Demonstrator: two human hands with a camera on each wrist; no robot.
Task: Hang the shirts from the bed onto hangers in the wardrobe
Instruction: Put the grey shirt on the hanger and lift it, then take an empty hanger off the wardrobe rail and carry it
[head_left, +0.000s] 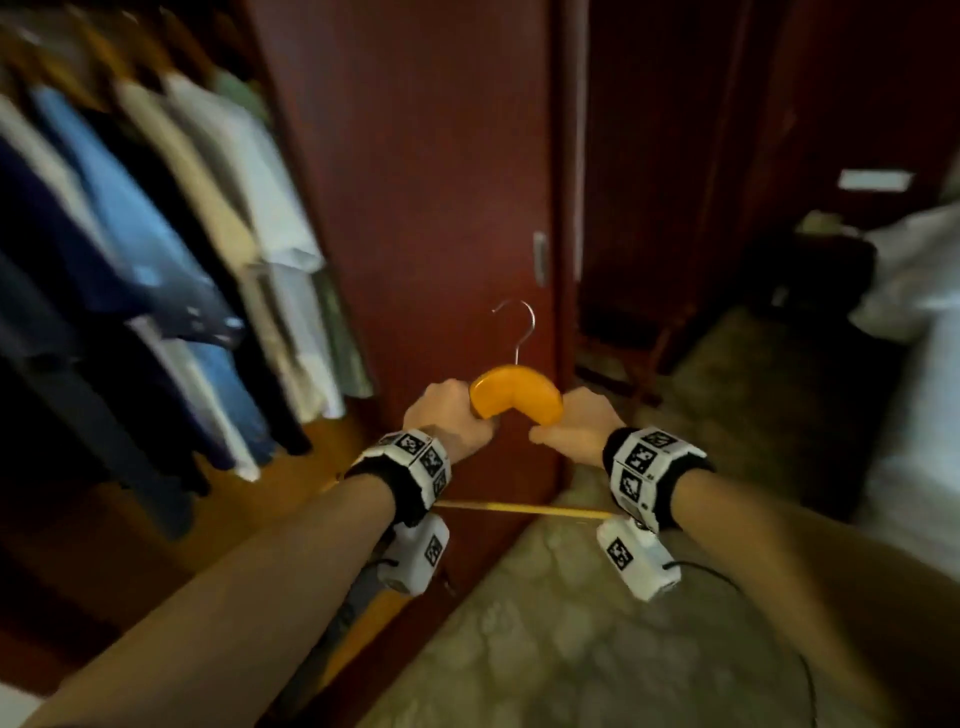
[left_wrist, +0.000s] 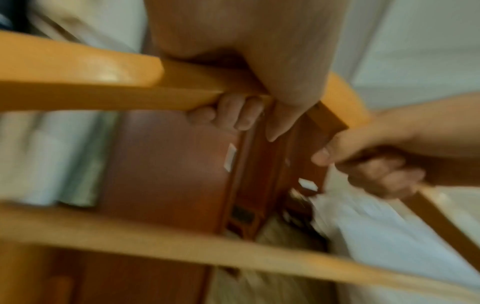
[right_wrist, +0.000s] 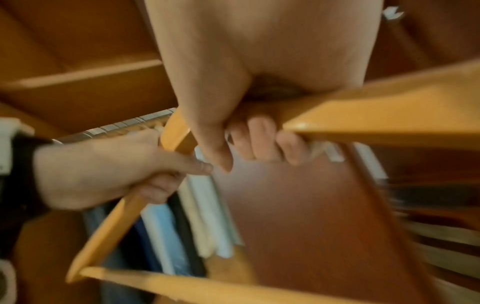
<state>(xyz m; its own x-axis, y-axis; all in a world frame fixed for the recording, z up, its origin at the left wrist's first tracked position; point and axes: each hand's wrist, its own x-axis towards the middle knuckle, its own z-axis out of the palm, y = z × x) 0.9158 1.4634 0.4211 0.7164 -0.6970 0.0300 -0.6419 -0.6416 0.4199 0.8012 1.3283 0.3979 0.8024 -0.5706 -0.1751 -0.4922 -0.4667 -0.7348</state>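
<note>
A bare wooden hanger (head_left: 517, 397) with a metal hook (head_left: 517, 325) is held out in front of me at waist height. My left hand (head_left: 449, 421) grips its left shoulder, fingers curled round the wood (left_wrist: 233, 111). My right hand (head_left: 576, 428) grips the right shoulder the same way (right_wrist: 259, 144). The hanger's crossbar (head_left: 524, 509) runs under both wrists. No shirt is on it. Hung shirts (head_left: 171, 244) fill the open wardrobe at the left. The bed (head_left: 914, 364) with white cloth lies at the far right.
A dark red wardrobe door (head_left: 415, 182) with a small metal handle (head_left: 540, 257) stands straight ahead. A patterned carpet (head_left: 571, 649) covers the floor below. A dark chair or bag (head_left: 815, 270) sits beside the bed. The wardrobe rail (right_wrist: 124, 127) shows in the right wrist view.
</note>
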